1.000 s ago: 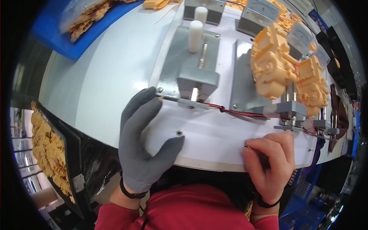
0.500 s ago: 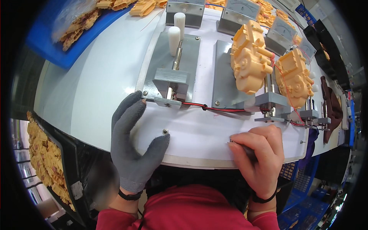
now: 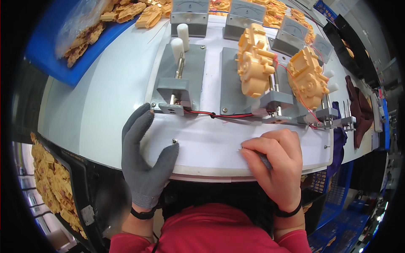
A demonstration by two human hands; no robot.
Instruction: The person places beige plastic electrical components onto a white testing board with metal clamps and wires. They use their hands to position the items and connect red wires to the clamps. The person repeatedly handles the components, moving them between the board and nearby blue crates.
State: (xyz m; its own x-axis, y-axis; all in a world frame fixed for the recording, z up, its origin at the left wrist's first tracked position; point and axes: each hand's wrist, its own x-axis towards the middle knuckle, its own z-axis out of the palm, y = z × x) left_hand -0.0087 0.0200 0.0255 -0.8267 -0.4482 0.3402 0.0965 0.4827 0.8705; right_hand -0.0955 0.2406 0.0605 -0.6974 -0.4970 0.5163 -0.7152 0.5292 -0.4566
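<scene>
My left hand [image 3: 145,158], in a grey knitted glove, rests at the front left of the white board [image 3: 202,158]. Its thumb and fingers are spread around nothing, with the fingertips by the near corner of the left grey test fixture [image 3: 173,90]. That fixture has two white posts [image 3: 177,51] and a metal plunger, and bears no housing. My bare right hand [image 3: 276,160] is closed in a pinch above the board's front edge; a bit of something grey shows inside, too hidden to name. Two yellow plastic gearbox housings [image 3: 254,63] [image 3: 308,80] sit on the fixtures farther right.
Analog meters [image 3: 245,21] line the back. Red and black wires [image 3: 211,114] run between the fixtures. A blue tray [image 3: 42,55] of yellow parts lies back left; a black bin [image 3: 80,181] of more parts stands at left. Blue crates [image 3: 333,202] are below right.
The view has shifted slightly, so the fixtures and housings appear farther left. Both hands keep about the same pose: the left spread, the right pinched.
</scene>
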